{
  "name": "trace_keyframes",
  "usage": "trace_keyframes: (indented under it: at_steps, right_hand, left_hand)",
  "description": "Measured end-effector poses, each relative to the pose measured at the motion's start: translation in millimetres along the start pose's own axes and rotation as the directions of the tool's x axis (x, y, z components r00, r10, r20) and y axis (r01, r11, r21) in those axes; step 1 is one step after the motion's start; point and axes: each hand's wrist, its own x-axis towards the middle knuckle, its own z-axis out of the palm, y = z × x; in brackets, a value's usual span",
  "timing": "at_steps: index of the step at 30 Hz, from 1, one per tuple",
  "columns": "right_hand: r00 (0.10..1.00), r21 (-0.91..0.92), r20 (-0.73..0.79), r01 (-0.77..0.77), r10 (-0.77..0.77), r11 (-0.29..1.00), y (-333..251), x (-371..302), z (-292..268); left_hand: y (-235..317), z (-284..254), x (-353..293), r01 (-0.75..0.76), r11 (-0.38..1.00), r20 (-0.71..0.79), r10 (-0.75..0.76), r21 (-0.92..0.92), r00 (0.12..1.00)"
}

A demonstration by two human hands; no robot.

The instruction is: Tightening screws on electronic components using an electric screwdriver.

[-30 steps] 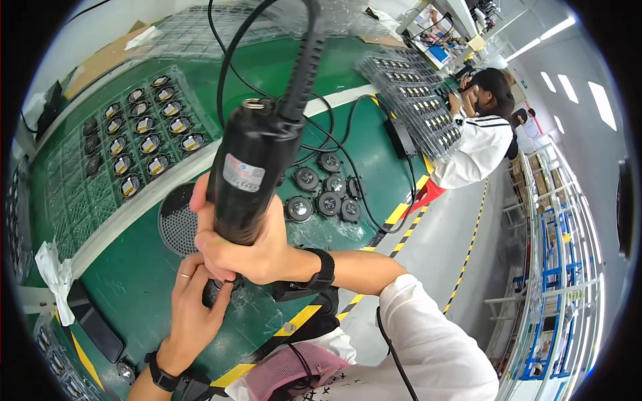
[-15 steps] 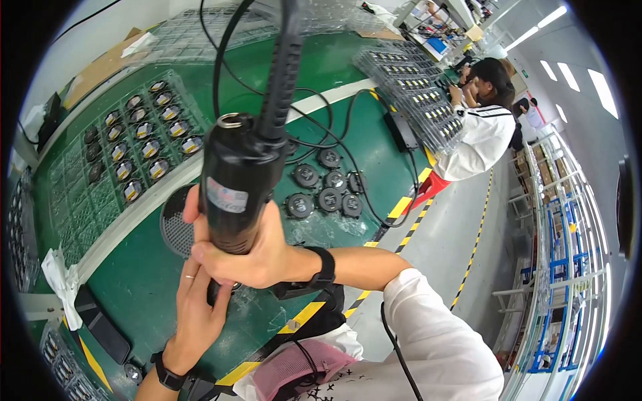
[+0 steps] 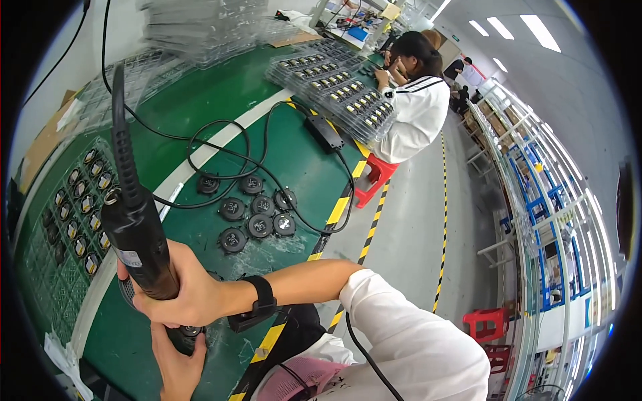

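Observation:
My right hand (image 3: 190, 287) is wrapped round a thick black corded electric screwdriver (image 3: 137, 244), held upright with its cable leaving the top. Just below it, my left hand (image 3: 175, 364) grips a small round black part (image 3: 190, 331) between thumb and fingers on the green mat. The screwdriver's tip is hidden behind my right hand, so I cannot tell whether it touches the part. Several similar black round parts (image 3: 259, 226) lie loosely grouped to the right of the screwdriver. On the left, a clear tray (image 3: 40, 267) carries rows of round parts with yellow-and-white labels.
The screwdriver's cable loops across the mat to a black adapter box (image 3: 324, 132). Stacked clear trays (image 3: 341, 87) stand at the far right edge beside a seated co-worker (image 3: 421, 100) on a red stool (image 3: 374, 180). More clear trays (image 3: 200, 30) are piled behind. Shelving (image 3: 535, 200) lines the right.
The view has swung right, so the bench and both hands appear farther left and lower. My right hand still holds the screwdriver above my left. The round part now shows more clearly.

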Motion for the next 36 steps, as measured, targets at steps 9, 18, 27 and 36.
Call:
trace_keyframes:
  at_steps: [9,18,27,36]
  right_hand:
    - [0.986,-0.046,0.025,0.164,-0.163,0.985,8.9,8.3,-3.5]
    - [0.996,-0.011,0.015,0.092,-0.092,0.996,-2.8,6.9,-2.8]
    - [0.993,-0.047,0.028,0.116,-0.115,0.992,-0.7,7.1,-2.4]
    - [0.986,-0.119,0.039,0.164,-0.160,0.979,6.8,8.9,-5.1]
  left_hand:
    - [0.7,-0.2,-0.5,-0.068,0.995,-0.005,0.068,0.075,0.998]
    - [6.4,-2.3,5.3,-0.087,0.996,0.002,0.087,0.038,0.996]
    - [3.6,-0.4,2.4,-0.045,0.995,0.035,0.048,-0.084,0.998]
    - [-2.9,-5.2,-0.8,-0.019,1.000,0.058,0.018,0.017,0.998]
